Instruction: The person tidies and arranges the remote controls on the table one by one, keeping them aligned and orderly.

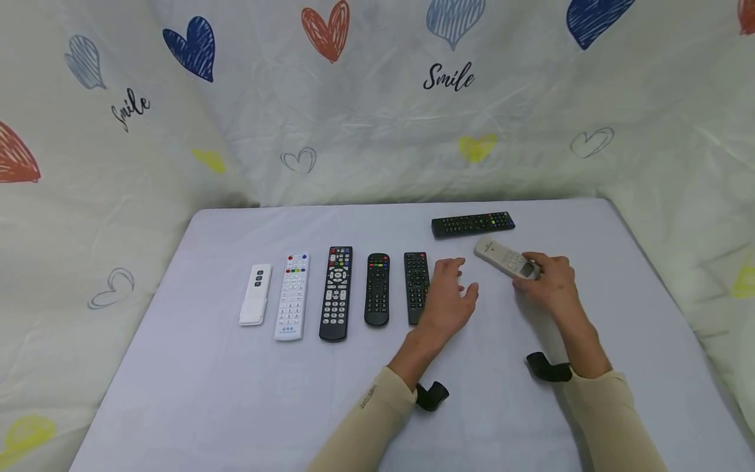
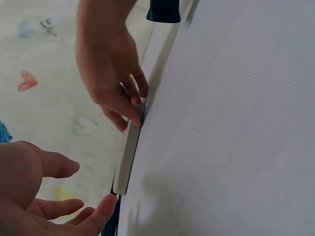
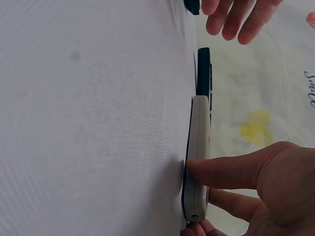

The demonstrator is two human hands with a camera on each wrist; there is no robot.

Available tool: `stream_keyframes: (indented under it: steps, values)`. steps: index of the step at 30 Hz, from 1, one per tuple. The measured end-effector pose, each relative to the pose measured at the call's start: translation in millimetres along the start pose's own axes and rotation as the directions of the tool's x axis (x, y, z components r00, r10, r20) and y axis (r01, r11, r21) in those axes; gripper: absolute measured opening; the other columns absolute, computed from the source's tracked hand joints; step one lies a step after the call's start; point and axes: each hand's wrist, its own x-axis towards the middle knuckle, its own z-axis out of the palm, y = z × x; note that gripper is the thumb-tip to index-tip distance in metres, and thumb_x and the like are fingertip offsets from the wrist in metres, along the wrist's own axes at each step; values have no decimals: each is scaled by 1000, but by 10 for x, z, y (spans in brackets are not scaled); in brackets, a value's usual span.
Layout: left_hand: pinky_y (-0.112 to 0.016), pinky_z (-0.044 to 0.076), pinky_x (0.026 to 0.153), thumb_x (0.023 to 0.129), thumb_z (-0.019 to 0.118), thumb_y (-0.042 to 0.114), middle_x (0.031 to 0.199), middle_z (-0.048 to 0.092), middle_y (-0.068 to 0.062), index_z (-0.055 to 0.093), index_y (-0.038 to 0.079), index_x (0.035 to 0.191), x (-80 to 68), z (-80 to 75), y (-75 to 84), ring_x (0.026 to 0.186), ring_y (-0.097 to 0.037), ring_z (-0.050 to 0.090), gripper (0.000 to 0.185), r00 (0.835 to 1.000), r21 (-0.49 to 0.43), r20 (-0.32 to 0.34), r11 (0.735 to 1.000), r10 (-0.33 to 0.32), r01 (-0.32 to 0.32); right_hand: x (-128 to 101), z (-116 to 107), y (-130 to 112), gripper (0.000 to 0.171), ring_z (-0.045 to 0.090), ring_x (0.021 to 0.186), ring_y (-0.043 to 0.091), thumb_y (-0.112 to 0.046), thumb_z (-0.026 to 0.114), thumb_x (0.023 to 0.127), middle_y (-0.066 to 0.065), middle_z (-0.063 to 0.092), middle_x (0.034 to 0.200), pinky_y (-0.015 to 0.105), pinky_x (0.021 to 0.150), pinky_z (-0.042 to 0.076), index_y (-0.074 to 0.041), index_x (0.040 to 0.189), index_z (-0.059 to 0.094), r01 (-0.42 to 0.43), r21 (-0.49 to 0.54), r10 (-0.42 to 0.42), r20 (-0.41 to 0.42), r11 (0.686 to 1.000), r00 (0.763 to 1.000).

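Observation:
My right hand (image 1: pixel 550 280) pinches a white air-conditioner remote (image 1: pixel 503 257) by its end with the small display, thumb on one side and fingers on the other. In the right wrist view the thumb presses the side of this remote (image 3: pixel 198 142), which lies close along the tabletop. My left hand (image 1: pixel 446 298) hovers with spread, relaxed fingers and holds nothing. It partly covers a short black remote (image 1: pixel 416 278). Beyond the white remote, a long black remote (image 1: pixel 472 224) lies crosswise near the table's back edge.
Left of my hands, more remotes stand in a row: a black one (image 1: pixel 377 288), a larger black one (image 1: pixel 336 295), a white one with many buttons (image 1: pixel 291 298) and a small white one (image 1: pixel 255 295). A white cloth covers the table (image 1: pixel 194 393); a patterned sheet (image 1: pixel 377 118) hangs behind.

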Motion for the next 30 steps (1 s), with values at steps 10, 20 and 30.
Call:
stream_keyframes:
  steps: [10,20,30]
  values:
    - [-31,50,113,103,64,18,157,40,-11,40,4,157,98,126,54,135,-26,58,61,1000,-5,-10,1000,-8,8,-7,20,73,63,42,116,56,-12,70,90,47,39,133,60,83,44,5,147,50,-2,2,2,12,1000,1000]
    - [-38,33,128,99,69,19,167,28,-16,34,2,159,191,256,48,157,-27,32,71,998,-21,-27,998,-56,56,20,-20,119,64,42,116,57,-10,70,89,48,37,135,62,83,45,4,148,49,8,3,-8,49,1000,999]
    - [-40,31,129,97,71,16,170,26,-16,33,2,160,232,296,0,158,-28,30,75,999,21,-32,999,-42,43,30,-27,102,65,41,117,56,-6,67,85,48,35,138,63,86,45,3,148,51,-4,24,3,56,1000,998]
